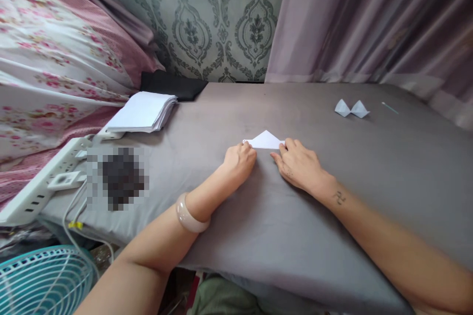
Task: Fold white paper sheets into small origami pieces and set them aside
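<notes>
A small folded sheet of white paper [266, 141] lies on the grey cloth in the middle, its peak pointing away from me and a straight edge toward me. At its left end, my left hand [241, 158] is closed, fingertips pressed on the paper. My right hand [298, 161] grips the right end, with the thumb toward me and the fingers on the paper. Parts of both ends are hidden under the fingers. Farther off to the right sits a folded white paper piece [352, 109] with two peaks.
The grey-covered table [369, 167] bears a stack of white paper [142, 110], a black folded item [173, 84] and a thin stick [389, 108]. A white power strip [44, 182] with cables runs along the left edge. Below it stands a turquoise fan [44, 280].
</notes>
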Demonstrator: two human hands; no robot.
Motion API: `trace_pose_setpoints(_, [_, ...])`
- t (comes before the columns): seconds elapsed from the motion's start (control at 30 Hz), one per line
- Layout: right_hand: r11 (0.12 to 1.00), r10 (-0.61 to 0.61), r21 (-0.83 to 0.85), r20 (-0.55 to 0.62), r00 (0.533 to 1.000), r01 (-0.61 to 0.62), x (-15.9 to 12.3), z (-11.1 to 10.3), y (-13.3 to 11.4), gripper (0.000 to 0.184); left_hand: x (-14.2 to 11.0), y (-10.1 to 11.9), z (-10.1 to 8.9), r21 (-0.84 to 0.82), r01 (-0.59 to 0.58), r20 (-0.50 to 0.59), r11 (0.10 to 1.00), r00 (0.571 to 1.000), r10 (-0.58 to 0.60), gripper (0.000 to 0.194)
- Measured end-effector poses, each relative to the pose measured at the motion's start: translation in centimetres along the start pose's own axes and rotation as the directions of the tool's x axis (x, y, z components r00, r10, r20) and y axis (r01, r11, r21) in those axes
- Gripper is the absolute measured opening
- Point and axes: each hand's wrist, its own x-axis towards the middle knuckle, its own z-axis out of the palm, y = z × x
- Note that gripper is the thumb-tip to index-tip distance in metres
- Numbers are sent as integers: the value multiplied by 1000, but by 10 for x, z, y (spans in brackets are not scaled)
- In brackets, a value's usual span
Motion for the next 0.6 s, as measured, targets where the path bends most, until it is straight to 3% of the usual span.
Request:
trace_pose_setpoints(0.27, [999, 33, -30, 17, 999, -33, -2, -1, 17, 41, 0, -8, -2, -31, 34, -19, 999, 999, -34, 24])
trace_pose_setpoints(0.4, [1000, 27, -6, 5, 1000, -26, -1, 1, 23, 41, 9, -16, 9, -88, 38, -200, 995, 978, -55, 30])
trace_pose_setpoints(0.5, [996, 76, 46, -108, 991, -72, -4, 10, 25, 41, 18, -30, 20, -121, -82, -333, 989, 942, 37, 33])
trace_pose_setpoints(0.6, [976, 155, 178, -187, 970, -122, -6, 19, 29, 36, 28, -43, 29, -154, -167, -380, 974, 920, 97, 33])
